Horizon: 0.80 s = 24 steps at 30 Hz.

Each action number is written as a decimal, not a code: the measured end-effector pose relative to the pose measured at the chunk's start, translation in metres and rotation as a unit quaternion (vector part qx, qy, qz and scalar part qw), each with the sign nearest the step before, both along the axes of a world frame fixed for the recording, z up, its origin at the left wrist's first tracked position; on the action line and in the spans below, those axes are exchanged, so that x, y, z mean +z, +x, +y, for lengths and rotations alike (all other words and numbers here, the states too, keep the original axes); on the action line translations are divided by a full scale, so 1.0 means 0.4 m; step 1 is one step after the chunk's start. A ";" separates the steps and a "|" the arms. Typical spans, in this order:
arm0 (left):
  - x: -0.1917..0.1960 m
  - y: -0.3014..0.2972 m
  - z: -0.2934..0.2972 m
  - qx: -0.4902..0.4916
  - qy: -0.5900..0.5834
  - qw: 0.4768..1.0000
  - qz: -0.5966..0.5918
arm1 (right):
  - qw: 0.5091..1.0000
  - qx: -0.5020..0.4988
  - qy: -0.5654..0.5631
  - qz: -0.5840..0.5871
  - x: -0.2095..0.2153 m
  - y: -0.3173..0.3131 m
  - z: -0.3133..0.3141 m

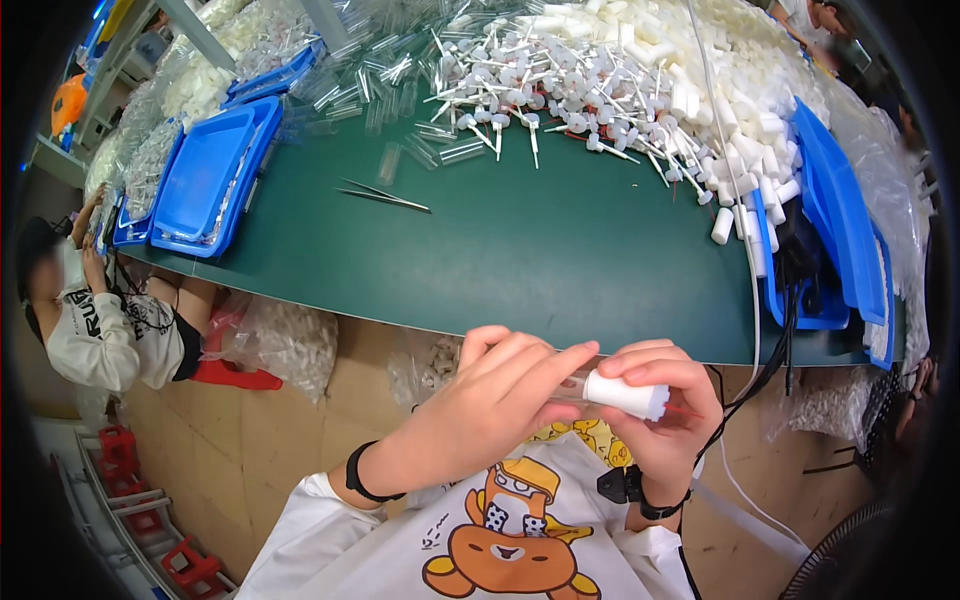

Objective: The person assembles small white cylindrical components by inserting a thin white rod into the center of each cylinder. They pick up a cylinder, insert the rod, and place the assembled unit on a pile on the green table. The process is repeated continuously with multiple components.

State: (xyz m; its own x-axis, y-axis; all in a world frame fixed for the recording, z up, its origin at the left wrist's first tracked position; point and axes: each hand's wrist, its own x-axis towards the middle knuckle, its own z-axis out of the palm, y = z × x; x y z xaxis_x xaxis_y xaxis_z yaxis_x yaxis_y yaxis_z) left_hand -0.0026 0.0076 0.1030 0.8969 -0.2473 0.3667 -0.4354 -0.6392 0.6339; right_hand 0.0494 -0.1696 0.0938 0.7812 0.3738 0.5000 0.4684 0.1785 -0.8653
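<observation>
In front of my chest, just off the table's near edge, my right hand point(668, 400) grips a white foam-like cylinder point(610, 393). A pale, scalloped end piece point(656, 402) sits at its right end, with thin red wires point(685, 411) coming out past it. At the cylinder's left end is a clear tube point(570, 388), which my left hand point(505, 385) pinches with thumb and fingers. Tube and cylinder meet end to end; how far one reaches into the other I cannot make out. Metal tweezers point(388, 198) lie on the green table point(480, 260), away from both hands.
White stemmed parts point(560, 85) lie heaped at the table's back, beside loose clear tubes point(400, 105) and a pile of white cylinders point(745, 160). Blue trays point(205, 175) stand left, more point(840, 220) right. A white cable point(752, 300) crosses the right side. Another person point(110, 320) sits left.
</observation>
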 end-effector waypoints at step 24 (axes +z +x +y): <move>-0.064 -0.011 -0.040 -0.048 -0.092 0.994 0.015 | 0.938 -0.006 0.113 0.326 -0.051 -0.038 -0.004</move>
State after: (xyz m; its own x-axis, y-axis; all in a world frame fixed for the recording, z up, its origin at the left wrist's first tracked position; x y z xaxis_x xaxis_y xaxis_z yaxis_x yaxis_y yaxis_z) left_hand -0.0071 -0.0083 0.0775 0.8831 -0.2639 0.3880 -0.4690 -0.4670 0.7497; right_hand 0.0341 -0.1712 0.0732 0.9520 0.3054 -0.0206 -0.1450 0.3907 -0.9090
